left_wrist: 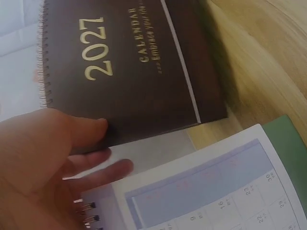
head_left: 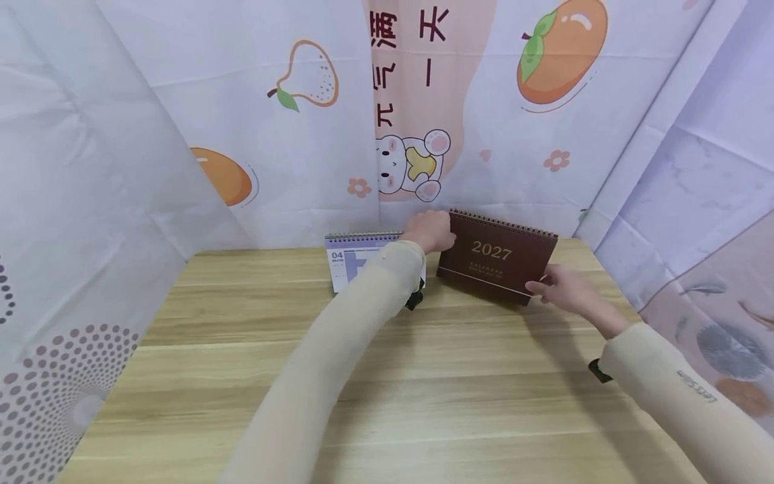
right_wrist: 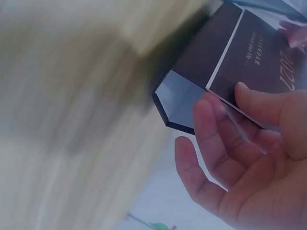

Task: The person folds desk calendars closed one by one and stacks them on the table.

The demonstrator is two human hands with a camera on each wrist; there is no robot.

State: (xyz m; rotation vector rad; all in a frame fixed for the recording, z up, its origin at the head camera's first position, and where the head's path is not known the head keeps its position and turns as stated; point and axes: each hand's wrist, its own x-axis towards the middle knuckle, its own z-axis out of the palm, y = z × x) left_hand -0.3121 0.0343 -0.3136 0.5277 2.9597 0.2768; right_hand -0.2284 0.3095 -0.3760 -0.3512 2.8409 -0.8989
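Note:
A dark brown desk calendar (head_left: 492, 259), with "2027" in gold and a spiral binding along its top, stands slightly turned at the back of the table. My left hand (head_left: 428, 230) grips its left side near the top, thumb on the cover and fingertips around the edge. At the lower right edge, my right hand (head_left: 565, 289) pinches it; the right wrist view shows the thumb (right_wrist: 256, 100) on the cover and the index finger at the page edge. The folded base is open at the side there. A lilac-and-white desk calendar (head_left: 340, 263) stands just left, partly hidden by my left arm.
The wood-grain table (head_left: 254, 349) reaches back to a printed white curtain (head_left: 326, 161). More fabric hangs along the left and right sides. In the left wrist view, the lilac calendar's green base (left_wrist: 288, 148) rests close to the brown one.

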